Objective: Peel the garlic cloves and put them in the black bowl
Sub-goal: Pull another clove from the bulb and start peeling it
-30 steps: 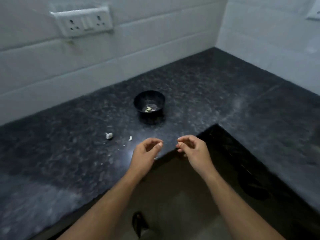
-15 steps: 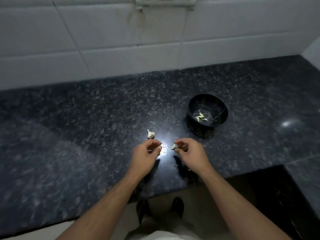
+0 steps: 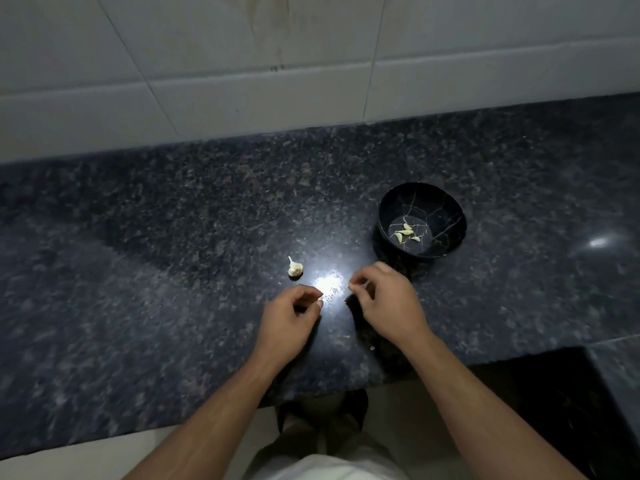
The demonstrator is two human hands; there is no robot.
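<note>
Black bowl [image 3: 446,209] at 2 o'clock for drop-off; right hand [image 3: 388,303] pinches clove [image 3: 350,286], left hand [image 3: 287,317] curled, contents unclear.

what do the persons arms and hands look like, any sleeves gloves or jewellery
Both forearms are bare up to the frame edge, with no sleeves in view. The left hand and right hand wear no gloves, and no rings, watch or bracelets show on the fingers or wrists.

Tabletop [image 3: 173,254]: dark blue-grey, speckled stone pattern. Bowl [image 3: 446,216]: black, thin pale vein lines inside. Cloves [image 3: 405,233] in bowl: pale yellow-green. Garlic [image 3: 295,268] on tabletop: off-white. Wall tiles [image 3: 242,46]: white.
</note>
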